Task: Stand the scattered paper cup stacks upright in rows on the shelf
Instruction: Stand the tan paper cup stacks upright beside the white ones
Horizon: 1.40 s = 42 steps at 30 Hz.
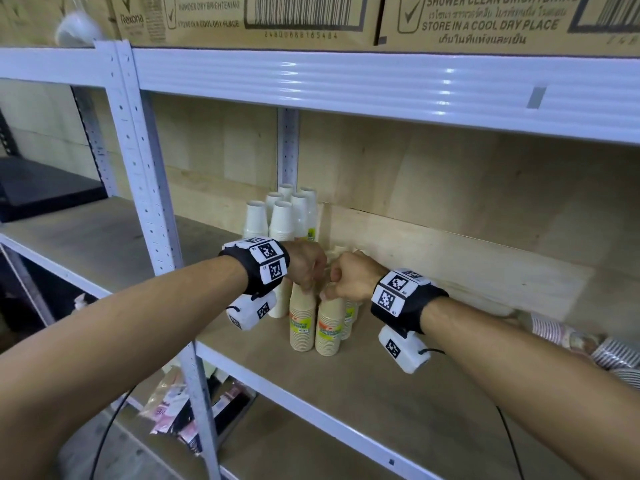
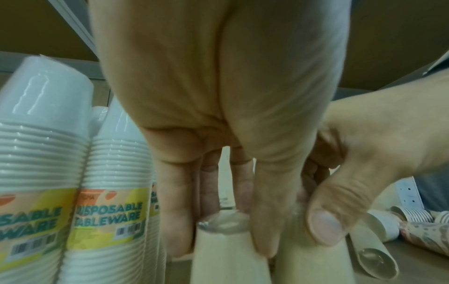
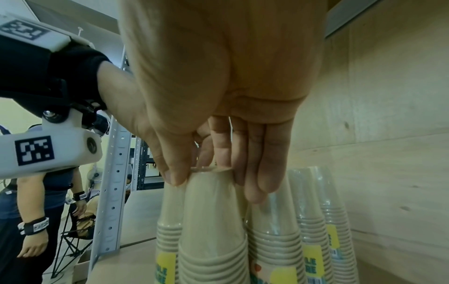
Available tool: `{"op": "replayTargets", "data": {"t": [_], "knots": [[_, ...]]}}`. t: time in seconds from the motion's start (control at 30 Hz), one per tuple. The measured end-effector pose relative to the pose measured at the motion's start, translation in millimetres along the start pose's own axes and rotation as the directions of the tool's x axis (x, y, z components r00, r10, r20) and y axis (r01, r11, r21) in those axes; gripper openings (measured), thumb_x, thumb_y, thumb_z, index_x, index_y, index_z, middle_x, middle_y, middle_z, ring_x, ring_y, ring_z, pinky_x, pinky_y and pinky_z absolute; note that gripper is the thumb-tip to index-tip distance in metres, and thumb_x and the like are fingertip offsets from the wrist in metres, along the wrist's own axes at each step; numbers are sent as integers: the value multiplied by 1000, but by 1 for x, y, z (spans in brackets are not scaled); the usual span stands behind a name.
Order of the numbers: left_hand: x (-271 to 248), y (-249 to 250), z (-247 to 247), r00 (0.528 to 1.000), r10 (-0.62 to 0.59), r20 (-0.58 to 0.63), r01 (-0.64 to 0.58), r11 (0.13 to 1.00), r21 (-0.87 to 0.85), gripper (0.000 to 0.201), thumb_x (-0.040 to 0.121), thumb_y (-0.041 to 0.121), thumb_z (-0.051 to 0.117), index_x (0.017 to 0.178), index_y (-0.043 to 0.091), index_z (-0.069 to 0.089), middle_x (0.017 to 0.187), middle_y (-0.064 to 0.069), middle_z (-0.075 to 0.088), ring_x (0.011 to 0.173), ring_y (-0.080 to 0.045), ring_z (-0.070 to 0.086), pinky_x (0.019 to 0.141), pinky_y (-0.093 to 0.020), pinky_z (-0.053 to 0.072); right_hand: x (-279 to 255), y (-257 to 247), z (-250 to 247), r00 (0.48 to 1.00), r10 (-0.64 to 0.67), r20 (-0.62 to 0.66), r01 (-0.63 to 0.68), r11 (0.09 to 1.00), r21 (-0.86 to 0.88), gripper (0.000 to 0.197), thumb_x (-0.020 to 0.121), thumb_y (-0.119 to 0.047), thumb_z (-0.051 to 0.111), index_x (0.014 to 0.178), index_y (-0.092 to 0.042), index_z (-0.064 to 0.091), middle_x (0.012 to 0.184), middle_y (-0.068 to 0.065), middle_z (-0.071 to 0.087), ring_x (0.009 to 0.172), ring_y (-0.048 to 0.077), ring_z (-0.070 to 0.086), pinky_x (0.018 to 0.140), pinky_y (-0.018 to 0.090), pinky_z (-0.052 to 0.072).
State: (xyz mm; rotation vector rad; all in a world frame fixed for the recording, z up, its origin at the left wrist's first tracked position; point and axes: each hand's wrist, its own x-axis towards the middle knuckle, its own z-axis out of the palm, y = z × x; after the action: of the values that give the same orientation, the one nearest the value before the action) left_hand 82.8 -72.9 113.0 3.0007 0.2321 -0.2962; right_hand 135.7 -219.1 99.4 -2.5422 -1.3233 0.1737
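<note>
Two beige paper cup stacks, wrapped in clear film, stand upright side by side at the front of the shelf. My left hand grips the top of the left beige stack from above; in the left wrist view its fingers curl round that stack's top. My right hand pinches the top of the right beige stack, thumb and fingers round its tip. More beige stacks stand right behind. Several white stacks stand upright further back.
Patterned cup stacks lie on their sides at the shelf's right end, with a beige stack lying beside them. A white upright post stands left of my arms. Cardboard boxes fill the shelf above. Another person stands beyond the rack.
</note>
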Motion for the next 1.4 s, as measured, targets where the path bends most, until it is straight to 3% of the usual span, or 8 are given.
{"op": "replayTargets", "data": {"t": [0.13, 0.2, 0.3, 0.53, 0.83, 1.07, 1.27, 1.4], "knots": [[0, -2, -10, 1000, -18, -14, 17, 999, -36, 31, 72, 20, 80, 99, 25, 67, 103, 7, 59, 93, -14, 61, 81, -33, 57, -1, 4, -6, 1000, 22, -12, -21, 999, 50, 38, 78, -41, 76, 90, -6, 70, 73, -21, 44, 73, 7, 48, 53, 19, 31], [0, 1, -17, 999, -30, -36, 28, 999, -42, 37, 69, 16, 78, 103, 26, 66, 102, 9, 56, 94, -14, 59, 78, -31, 55, -3, 8, -12, 999, 29, -17, -29, 999, 36, 38, 77, -48, 74, 87, -11, 71, 70, -17, 50, 70, 8, 53, 55, 21, 37], [4, 9, -27, 998, -9, -65, 4, 997, -74, 30, 75, 13, 76, 101, 24, 66, 97, 8, 58, 86, -12, 59, 68, -26, 50, -9, 20, -25, 997, 72, -32, -71, 997, 20, 39, 74, -56, 73, 84, -19, 70, 80, -7, 64, 78, 15, 63, 67, 29, 50], [26, 50, -42, 984, 80, -157, -97, 990, -102, 24, 80, 17, 74, 102, 24, 66, 86, 13, 51, 76, -8, 54, 62, -24, 45, -26, 79, -55, 971, 219, -91, -222, 975, -19, 25, 79, -52, 68, 82, -26, 68, 84, -6, 63, 85, 18, 60, 73, 30, 49], [68, 123, -36, 958, 231, -167, -251, 962, -108, 33, 82, 21, 76, 113, 20, 63, 84, 13, 47, 88, -15, 52, 69, -25, 40, -66, 154, -61, 908, 414, -70, -417, 907, -55, 48, 79, -56, 67, 116, -25, 63, 111, -2, 63, 97, 16, 59, 83, 31, 47], [104, 156, -6, 952, 276, -128, -293, 946, -137, 45, 85, 19, 74, 126, 22, 57, 112, 5, 45, 102, -18, 51, 84, -27, 42, -100, 202, -53, 851, 525, 18, -524, 850, -43, 68, 80, -37, 74, 141, -25, 45, 137, 0, 49, 120, 19, 51, 96, 29, 43], [140, 174, 18, 951, 297, -91, -308, 935, -173, 56, 85, 16, 75, 135, 19, 50, 131, -7, 53, 111, -25, 57, 87, -28, 46, -109, 235, -41, 827, 559, 59, -555, 829, -70, 73, 81, -19, 75, 145, -18, 40, 144, 6, 45, 129, 23, 46, 105, 33, 41], [164, 184, 31, 947, 311, -73, -320, 927, -197, 60, 84, 14, 75, 137, 16, 48, 137, -8, 50, 120, -26, 52, 92, -28, 43, -107, 253, -34, 827, 558, 70, -554, 829, -71, 72, 80, -21, 75, 143, -23, 42, 138, 5, 51, 123, 23, 52, 101, 34, 47]]}}
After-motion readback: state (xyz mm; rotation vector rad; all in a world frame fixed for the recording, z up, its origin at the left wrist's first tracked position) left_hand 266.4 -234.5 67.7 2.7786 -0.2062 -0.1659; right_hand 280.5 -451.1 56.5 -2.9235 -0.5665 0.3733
